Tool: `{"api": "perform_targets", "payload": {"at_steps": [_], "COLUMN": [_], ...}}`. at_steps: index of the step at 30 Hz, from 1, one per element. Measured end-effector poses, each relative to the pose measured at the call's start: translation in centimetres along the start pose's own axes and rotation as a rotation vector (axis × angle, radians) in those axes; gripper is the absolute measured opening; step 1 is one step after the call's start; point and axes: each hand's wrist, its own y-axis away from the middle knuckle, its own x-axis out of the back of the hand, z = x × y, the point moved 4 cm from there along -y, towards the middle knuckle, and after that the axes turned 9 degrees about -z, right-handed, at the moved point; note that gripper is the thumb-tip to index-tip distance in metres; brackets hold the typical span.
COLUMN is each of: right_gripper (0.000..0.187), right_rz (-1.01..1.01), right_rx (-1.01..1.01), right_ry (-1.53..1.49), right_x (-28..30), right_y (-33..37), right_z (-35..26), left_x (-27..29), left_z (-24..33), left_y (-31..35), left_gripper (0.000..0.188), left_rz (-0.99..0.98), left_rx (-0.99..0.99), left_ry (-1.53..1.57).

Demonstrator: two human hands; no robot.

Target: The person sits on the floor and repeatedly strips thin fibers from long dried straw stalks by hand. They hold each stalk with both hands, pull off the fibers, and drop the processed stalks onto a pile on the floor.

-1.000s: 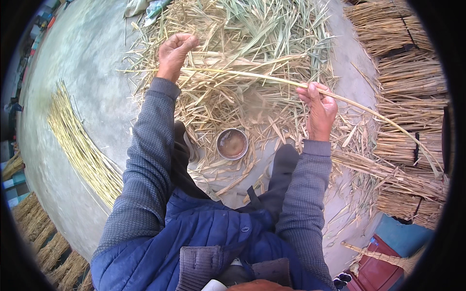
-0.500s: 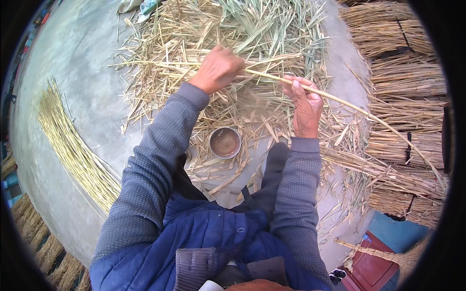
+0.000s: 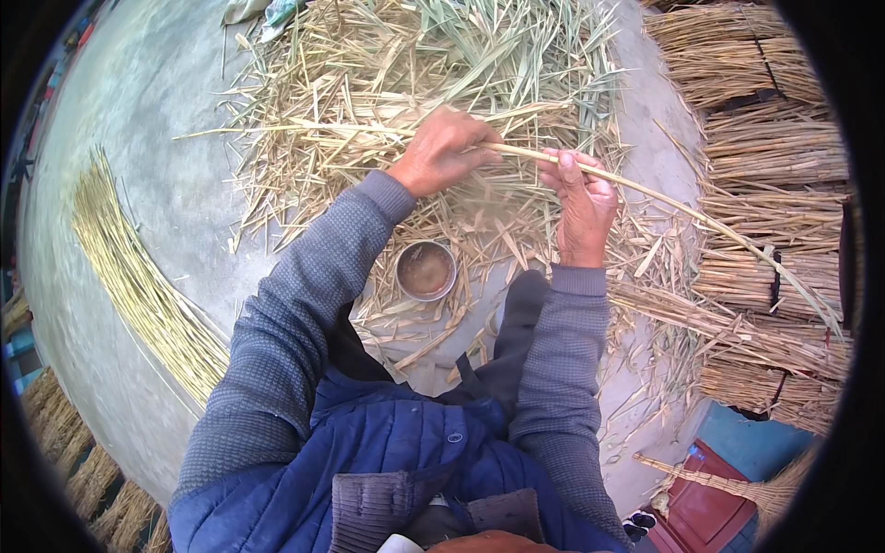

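Observation:
A long pale-yellow reed stalk [image 3: 673, 200] runs across both my hands, from a thin tip at the far left down to its other end over the bundles at the right. My left hand [image 3: 449, 152] is closed around it near the middle, fingers wrapped. My right hand [image 3: 581, 203] pinches the same stalk a little further right, thumb on top. Beneath both hands spreads a heap of dry stripped leaves and husks [image 3: 387, 88], with greener blades [image 3: 516, 55] at the far side. Below my left hand, a round metal bowl [image 3: 426, 270] with brownish contents stands on the floor.
A bundle of slender yellow-green stalks [image 3: 147, 290] lies on the concrete floor [image 3: 138, 120] at the left. Tied reed bundles [image 3: 774, 152] are stacked along the right. Loose stalks [image 3: 701, 318] reach toward them. A reed broom [image 3: 719, 481] lies over a red panel [image 3: 705, 507] at lower right.
My left hand has moved right and slightly nearer along the stalk, toward my right hand. The stalk's thin left tip reaches farther left. My right hand has barely shifted.

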Motion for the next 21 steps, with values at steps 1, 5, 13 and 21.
{"api": "perform_targets", "payload": {"at_steps": [1,5,13,21], "right_gripper": [0.027,0.027,0.028,0.030], "right_rz": [0.003,0.027,0.136,0.124], "right_rx": [0.001,0.018,-0.007,-0.001], "right_ry": [0.001,0.029,0.099,0.088], "right_x": [-0.2,-0.2,3.3,2.3], "right_y": [0.1,0.1,-0.2,-0.4], "right_z": [0.0,0.2,0.6,0.1], "left_x": [-0.4,0.1,11.8,4.2], "left_z": [-0.3,-0.3,-6.5,-5.5], "left_y": [-0.1,-0.6,3.1,2.5], "left_gripper": [0.024,0.016,0.019,0.052], "left_rz": [0.018,0.081,0.669,-0.064], "left_rx": [0.065,0.124,0.350,0.199], "left_ry": [0.026,0.288,0.541,-0.145]}}
